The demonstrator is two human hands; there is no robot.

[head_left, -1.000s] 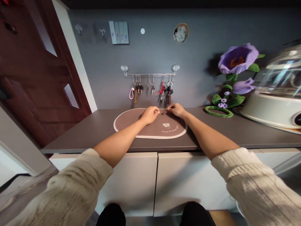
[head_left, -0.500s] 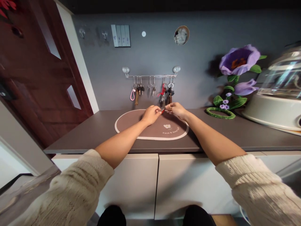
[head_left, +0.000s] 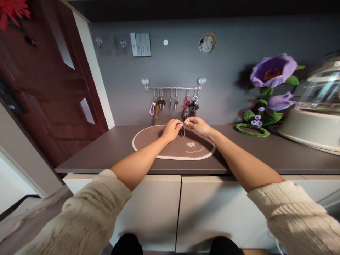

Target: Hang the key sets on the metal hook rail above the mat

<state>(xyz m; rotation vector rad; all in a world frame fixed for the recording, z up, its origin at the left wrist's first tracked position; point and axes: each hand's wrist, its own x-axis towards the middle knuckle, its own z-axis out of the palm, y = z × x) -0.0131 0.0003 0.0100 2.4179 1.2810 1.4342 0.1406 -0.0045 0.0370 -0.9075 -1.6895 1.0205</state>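
The key (head_left: 183, 131) now vertical, not level, pinched by left hand (head_left: 171, 129) and right hand (head_left: 197, 125) over mat (head_left: 148, 142), key rack (head_left: 172, 88) behind.

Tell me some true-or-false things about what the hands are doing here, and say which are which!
1. The left hand and the right hand pinch one small key-like thing between them. True.
2. That thing hangs above the oval mat. True.
3. The rail on the wall is bare. False: bunches of keys hang from the key rack.
4. The big flower is yellow. False: the flower is purple.
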